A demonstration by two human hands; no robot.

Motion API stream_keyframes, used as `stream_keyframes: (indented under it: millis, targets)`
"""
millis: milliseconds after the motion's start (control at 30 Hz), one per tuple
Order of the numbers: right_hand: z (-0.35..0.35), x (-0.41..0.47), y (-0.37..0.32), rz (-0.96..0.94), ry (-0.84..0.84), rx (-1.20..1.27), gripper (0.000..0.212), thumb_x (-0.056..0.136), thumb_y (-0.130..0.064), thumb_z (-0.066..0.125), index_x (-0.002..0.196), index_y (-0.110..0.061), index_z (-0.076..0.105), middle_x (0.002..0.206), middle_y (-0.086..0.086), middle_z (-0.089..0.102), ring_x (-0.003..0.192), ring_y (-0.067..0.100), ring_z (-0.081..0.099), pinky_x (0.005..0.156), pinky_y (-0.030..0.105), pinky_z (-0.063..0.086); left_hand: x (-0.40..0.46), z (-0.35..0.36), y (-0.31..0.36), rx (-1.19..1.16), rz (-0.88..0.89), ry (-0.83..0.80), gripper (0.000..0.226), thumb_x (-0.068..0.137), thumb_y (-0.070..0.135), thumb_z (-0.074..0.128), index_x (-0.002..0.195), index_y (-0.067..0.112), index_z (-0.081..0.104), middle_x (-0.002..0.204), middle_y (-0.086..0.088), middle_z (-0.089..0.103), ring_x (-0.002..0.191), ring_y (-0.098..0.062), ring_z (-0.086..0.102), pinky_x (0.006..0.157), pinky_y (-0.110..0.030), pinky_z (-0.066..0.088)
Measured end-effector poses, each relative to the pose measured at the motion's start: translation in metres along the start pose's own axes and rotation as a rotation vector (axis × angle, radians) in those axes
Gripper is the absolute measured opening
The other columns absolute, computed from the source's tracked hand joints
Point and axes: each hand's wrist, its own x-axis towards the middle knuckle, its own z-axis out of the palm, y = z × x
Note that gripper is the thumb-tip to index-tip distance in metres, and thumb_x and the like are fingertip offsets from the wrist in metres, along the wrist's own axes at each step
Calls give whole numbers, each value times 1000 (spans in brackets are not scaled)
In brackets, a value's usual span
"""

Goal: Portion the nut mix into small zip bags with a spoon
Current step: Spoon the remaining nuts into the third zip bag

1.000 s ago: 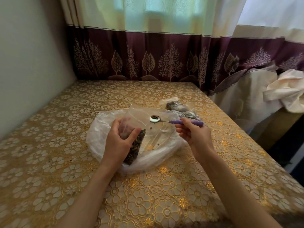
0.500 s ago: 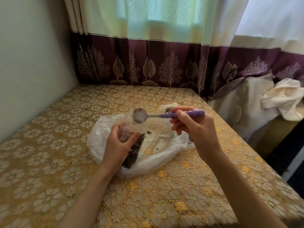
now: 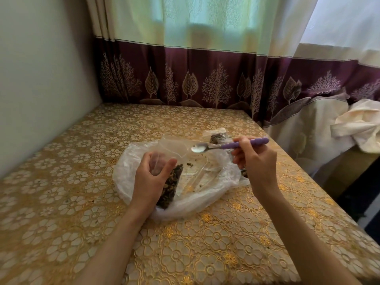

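A second ago our spoon (image 3: 207, 148) carried a dark heap of nut mix; now its bowl shines empty, level just beyond the mouth of the small zip bag (image 3: 168, 182), so we judge that load went in and another scoop is due. Our left hand (image 3: 150, 182) curls its grip around the zip bag, standing it on the large clear bag (image 3: 195, 194), which lies on the bench (image 3: 82, 202). Our right hand (image 3: 255, 159), right of the zip bag, pinches the purple handle. Only crumbs remain near the zip bag.
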Motion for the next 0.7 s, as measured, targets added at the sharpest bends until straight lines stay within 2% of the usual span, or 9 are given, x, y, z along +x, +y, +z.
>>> stream_keyframes:
  millis: [67,100,167,233,267,367,433,567,700]
  targets:
    - [0,1,11,21,-36,-178,28,94,-16,54,72,-10,71,69,10,71,50,8,57,48,16,42,1,0,0,2,2,37,58,67,60,66,98,13,54,96,-12,63,93,-24,62,77,-30,53]
    - [0,2,15,41,-51,-225,28,94,-16,55,72,-9,71,71,8,72,50,7,58,49,16,43,1,-1,1,-3,-4,56,58,67,60,65,99,12,54,96,-8,64,93,-21,62,78,-28,53]
    - [2,3,22,72,-58,-260,29,93,-15,55,67,-12,69,71,5,73,49,5,59,50,15,44,0,-1,2,-30,-23,88,57,66,59,61,102,16,54,97,3,64,96,-12,62,75,-16,51]
    - [6,6,25,92,-55,-267,32,92,-14,55,63,-15,68,68,3,73,47,5,58,49,15,44,1,-1,2,-56,-41,109,55,67,58,60,105,18,54,102,4,64,99,-10,61,74,-12,50]
    - [9,7,26,102,-58,-265,32,92,-14,54,63,-14,68,66,2,72,47,5,57,48,15,43,1,-1,2,-67,-52,116,53,69,56,61,105,18,54,104,2,64,102,-12,61,77,-15,51]
    - [20,9,30,138,-66,-226,32,93,-12,53,66,-7,69,66,2,72,47,6,58,47,15,42,2,-2,0,-85,-75,128,49,71,53,62,105,19,54,114,-5,63,113,-19,57,96,-38,47]
    - [30,10,34,164,-79,-201,32,94,-12,52,67,-6,69,69,5,73,49,8,59,48,16,42,3,-2,0,-88,-86,132,53,71,54,62,108,18,54,121,-9,60,119,-22,53,101,-44,43]
    - [47,14,41,223,-38,-181,33,93,-12,51,68,-6,71,69,13,71,53,13,61,53,22,44,2,-1,1,-132,-96,142,42,69,55,62,100,26,55,115,-3,63,115,-17,56,101,-42,43]
    - [58,18,46,271,12,-151,32,91,-11,51,69,-1,72,65,14,70,50,10,60,50,21,46,3,0,-1,-131,-98,140,37,69,54,62,96,29,55,108,2,65,108,-10,59,98,-37,46]
